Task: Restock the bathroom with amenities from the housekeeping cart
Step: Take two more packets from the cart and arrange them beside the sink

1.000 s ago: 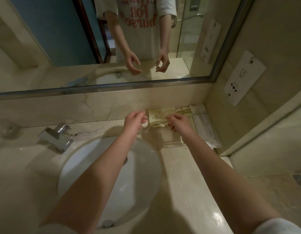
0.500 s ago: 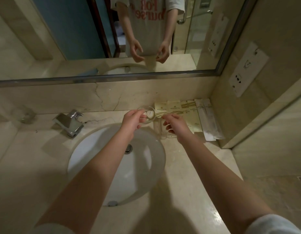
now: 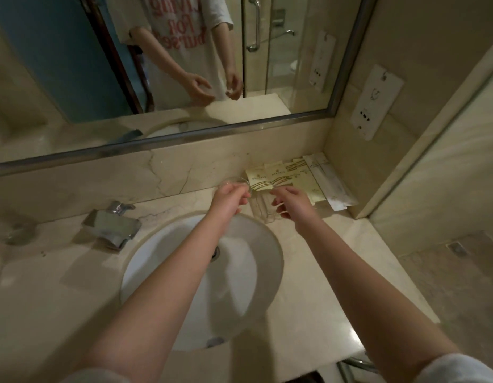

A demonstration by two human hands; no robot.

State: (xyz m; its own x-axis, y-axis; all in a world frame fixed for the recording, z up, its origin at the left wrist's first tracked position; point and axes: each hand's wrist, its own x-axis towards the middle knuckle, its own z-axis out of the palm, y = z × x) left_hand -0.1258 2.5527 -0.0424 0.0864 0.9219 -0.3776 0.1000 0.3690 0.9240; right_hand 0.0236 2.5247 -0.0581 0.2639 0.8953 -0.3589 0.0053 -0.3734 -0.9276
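My left hand grips a clear drinking glass just above the marble counter, right of the sink. My right hand curls its fingers over the rim of a second clear glass that stands on the counter in front of the amenities. Behind both hands, cream amenity boxes with wavy gold lines lean against the backsplash. Long white sachets lie beside them in the corner. The glasses are see-through and partly hidden by my fingers.
A white oval sink lies under my forearms, with a chrome faucet at its left. A mirror spans the back wall. A white socket plate is on the right wall. Another glass stands far left.
The view has swung left and closer. My left hand has turned its glass from tipped toward me to more upright. My right hand stays on the standing glass.
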